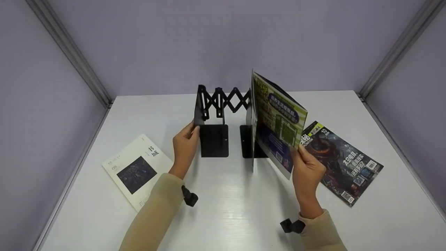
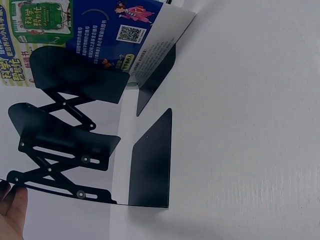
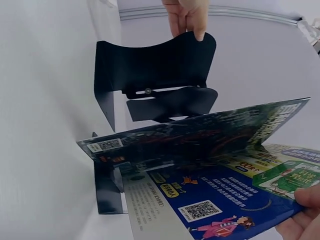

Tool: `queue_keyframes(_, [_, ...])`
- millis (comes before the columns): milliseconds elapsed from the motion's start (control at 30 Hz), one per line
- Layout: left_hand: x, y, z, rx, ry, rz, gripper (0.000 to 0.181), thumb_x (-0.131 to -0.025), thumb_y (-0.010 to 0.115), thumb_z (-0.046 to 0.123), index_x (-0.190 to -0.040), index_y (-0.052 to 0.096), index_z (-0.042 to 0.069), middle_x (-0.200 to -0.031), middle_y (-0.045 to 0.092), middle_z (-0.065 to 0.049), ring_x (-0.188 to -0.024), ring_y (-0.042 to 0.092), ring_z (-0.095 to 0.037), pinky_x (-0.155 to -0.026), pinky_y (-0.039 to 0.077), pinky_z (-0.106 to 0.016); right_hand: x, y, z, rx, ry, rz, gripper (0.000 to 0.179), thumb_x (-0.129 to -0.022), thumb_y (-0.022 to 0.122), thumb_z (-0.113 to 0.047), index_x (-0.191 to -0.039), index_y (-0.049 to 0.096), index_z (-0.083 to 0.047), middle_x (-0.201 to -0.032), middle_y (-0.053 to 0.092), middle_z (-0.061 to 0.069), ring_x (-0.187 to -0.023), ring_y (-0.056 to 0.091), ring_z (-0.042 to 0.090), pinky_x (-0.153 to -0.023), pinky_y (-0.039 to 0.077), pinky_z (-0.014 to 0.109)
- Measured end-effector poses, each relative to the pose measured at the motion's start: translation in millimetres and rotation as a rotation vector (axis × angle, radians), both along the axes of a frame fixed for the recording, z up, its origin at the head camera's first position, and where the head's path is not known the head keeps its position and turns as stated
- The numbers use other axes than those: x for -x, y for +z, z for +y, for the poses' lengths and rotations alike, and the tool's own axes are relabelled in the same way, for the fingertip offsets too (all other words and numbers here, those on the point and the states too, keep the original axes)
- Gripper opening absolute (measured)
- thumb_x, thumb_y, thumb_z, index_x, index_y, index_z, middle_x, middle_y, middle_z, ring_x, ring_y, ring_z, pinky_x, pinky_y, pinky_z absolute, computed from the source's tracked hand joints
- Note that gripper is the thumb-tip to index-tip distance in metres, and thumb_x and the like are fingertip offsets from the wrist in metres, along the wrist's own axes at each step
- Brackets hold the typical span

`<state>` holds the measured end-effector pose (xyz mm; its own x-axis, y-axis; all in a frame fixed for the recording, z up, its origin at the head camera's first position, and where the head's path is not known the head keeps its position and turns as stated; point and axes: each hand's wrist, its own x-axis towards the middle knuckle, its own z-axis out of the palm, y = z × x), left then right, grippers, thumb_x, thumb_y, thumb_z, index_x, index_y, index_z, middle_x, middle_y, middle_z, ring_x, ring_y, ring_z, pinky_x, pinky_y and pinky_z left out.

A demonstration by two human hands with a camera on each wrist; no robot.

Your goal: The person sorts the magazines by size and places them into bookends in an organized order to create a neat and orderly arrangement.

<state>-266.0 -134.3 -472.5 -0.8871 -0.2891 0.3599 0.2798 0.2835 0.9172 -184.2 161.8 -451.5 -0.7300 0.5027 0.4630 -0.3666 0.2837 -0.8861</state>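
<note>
My left hand (image 1: 186, 144) pinches the left end plate of a black expandable bookend (image 1: 214, 141), with a zigzag lattice (image 1: 231, 100) at its back. My right hand (image 1: 308, 170) grips the near edge of a magazine (image 1: 277, 122) with a yellow, green and blue back cover. It stands upright at the bookend's right end, above the right base plate. In the right wrist view, a dark cover (image 3: 200, 132) and the blue back cover (image 3: 215, 190) spread apart in a V. The dark cover faces the bookend's upright plates.
A white booklet (image 1: 139, 170) with a dark square picture lies on the left, partly behind my left sleeve. To the right, a dark magazine (image 1: 343, 162) lies flat near my right hand. The white table (image 1: 223, 209) meets pale walls at the back and sides.
</note>
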Motion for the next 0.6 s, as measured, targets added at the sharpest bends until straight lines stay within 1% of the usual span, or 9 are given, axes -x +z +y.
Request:
queue_keyframes(100, [-0.4, 0.2, -0.4, 0.011, 0.001, -0.006, 0.033, -0.098, 0.063, 0.011, -0.128, 0.065, 0.001, -0.126, 0.068, -0.015, -0.115, 0.068, -0.026, -0.094, 0.059, -0.032, 5.9, -4.9, -4.5, -0.002, 0.009, 0.013, 0.024, -0.091, 0.069, 0.001, -0.114, 0.068, 0.006, -0.110, 0.070, 0.019, -0.108, 0.069, 0.027, -0.084, 0.056, 0.011])
queue_keyframes(200, [0.0, -0.5, -0.4, 0.019, 0.004, -0.011, 0.033, -0.098, 0.063, 0.011, -0.129, 0.064, 0.000, -0.126, 0.068, -0.016, -0.115, 0.068, -0.026, -0.094, 0.059, -0.032, 9.6, -10.0, -9.1, -0.014, 0.003, 0.016, 0.023, -0.090, 0.069, 0.001, -0.112, 0.069, 0.007, -0.108, 0.071, 0.020, -0.106, 0.070, 0.028, -0.083, 0.056, 0.010])
queue_keyframes(400, [0.1, 0.1, -0.3, 0.002, 0.008, -0.035, 0.033, -0.097, 0.063, 0.012, -0.128, 0.065, 0.000, -0.125, 0.069, -0.015, -0.113, 0.069, -0.025, -0.093, 0.060, -0.033, 14.6, -16.5, -20.4, -0.004, 0.042, 0.028, 0.022, -0.090, 0.069, 0.002, -0.112, 0.069, 0.007, -0.108, 0.070, 0.022, -0.105, 0.070, 0.028, -0.082, 0.057, 0.011])
queue_keyframes(467, [0.1, 0.1, -0.2, -0.003, 0.006, -0.039, 0.033, -0.097, 0.063, 0.013, -0.127, 0.065, 0.000, -0.125, 0.069, -0.015, -0.112, 0.069, -0.025, -0.092, 0.060, -0.033, 15.7, -18.2, -24.0, -0.006, 0.057, 0.034, 0.022, -0.090, 0.068, 0.002, -0.112, 0.069, 0.007, -0.108, 0.071, 0.023, -0.104, 0.071, 0.025, -0.083, 0.057, 0.012])
queue_keyframes(500, [0.2, 0.1, -0.2, -0.005, 0.004, -0.038, 0.033, -0.098, 0.063, 0.013, -0.127, 0.065, 0.000, -0.125, 0.069, -0.015, -0.111, 0.070, -0.025, -0.092, 0.060, -0.033, 16.2, -18.9, -25.6, -0.005, 0.064, 0.036, 0.022, -0.090, 0.068, 0.002, -0.112, 0.070, 0.007, -0.108, 0.071, 0.024, -0.103, 0.072, 0.021, -0.083, 0.057, 0.012])
queue_keyframes(600, [0.5, 0.0, 0.0, -0.008, 0.005, -0.033, 0.032, -0.097, 0.064, 0.012, -0.127, 0.066, 0.000, -0.125, 0.069, -0.015, -0.110, 0.070, -0.025, -0.091, 0.061, -0.032, 17.8, -21.6, -29.7, 0.008, 0.099, 0.034, 0.022, -0.091, 0.067, 0.001, -0.113, 0.069, 0.007, -0.109, 0.070, 0.026, -0.100, 0.071, 0.005, -0.082, 0.057, 0.011])
